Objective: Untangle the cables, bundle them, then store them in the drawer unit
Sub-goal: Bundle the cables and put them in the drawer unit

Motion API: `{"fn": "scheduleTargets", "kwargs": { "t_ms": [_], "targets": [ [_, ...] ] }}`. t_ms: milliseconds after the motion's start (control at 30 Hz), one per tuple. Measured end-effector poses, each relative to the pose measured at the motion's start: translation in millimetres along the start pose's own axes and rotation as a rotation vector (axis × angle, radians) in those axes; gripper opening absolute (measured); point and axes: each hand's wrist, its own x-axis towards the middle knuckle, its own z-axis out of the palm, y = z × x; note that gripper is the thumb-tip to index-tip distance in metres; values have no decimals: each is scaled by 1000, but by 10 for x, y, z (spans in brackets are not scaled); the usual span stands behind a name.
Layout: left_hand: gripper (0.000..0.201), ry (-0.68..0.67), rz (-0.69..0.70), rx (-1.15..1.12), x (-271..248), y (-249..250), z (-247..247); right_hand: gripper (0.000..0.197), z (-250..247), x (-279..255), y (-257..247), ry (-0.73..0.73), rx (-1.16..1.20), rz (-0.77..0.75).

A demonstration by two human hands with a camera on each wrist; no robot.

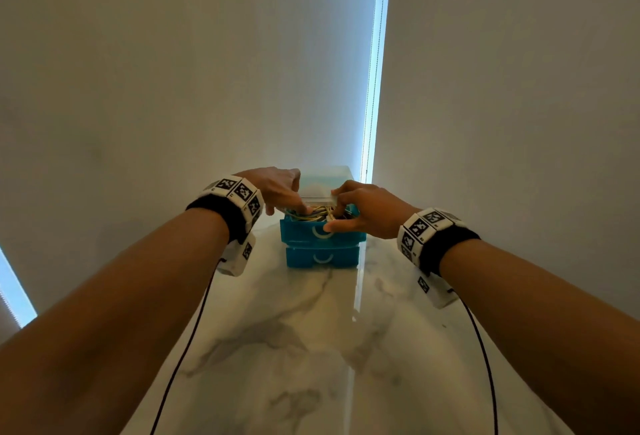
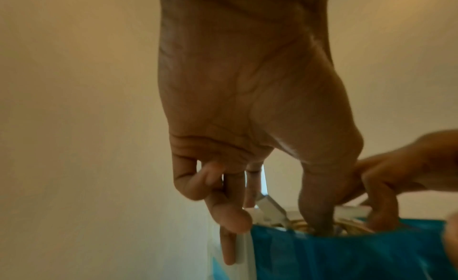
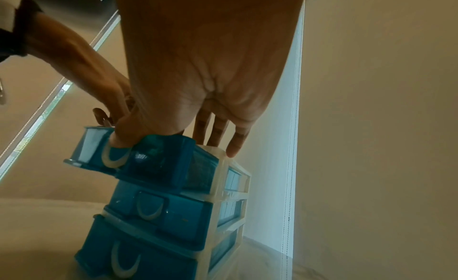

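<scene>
cables (image 1: 317, 214) in drawer (image 1: 304, 232), on table (image 1: 311, 348)

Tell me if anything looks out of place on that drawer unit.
Only the top drawer of the drawer unit is pulled out, with cables heaped up to its rim. The left hand thumb presses them down. Otherwise nothing odd.
</scene>
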Motion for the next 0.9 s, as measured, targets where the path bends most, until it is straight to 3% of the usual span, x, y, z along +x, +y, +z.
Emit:
{"fn": "scheduleTargets", "kwargs": {
  "t_ms": [167,433,533,733,900],
  "targets": [
    [68,256,9,273,-2,77,131,48,-2,-59,-76,37,46,3],
    [49,-160,-7,-399,-132,-268,-67,42,-61,-53,-203,-99,-99,-5],
    [56,-130,-15,-368,-122,-272,-41,41,-74,-54,-264,-137,-143,5],
    [51,89,-36,-124,-10,25,25,61,-95,43,-421,-199,-148,105],
    [56,51,-7,-215,-36,-76,24,78,-13,80,-507,-209,-185,174]
  ]
}}
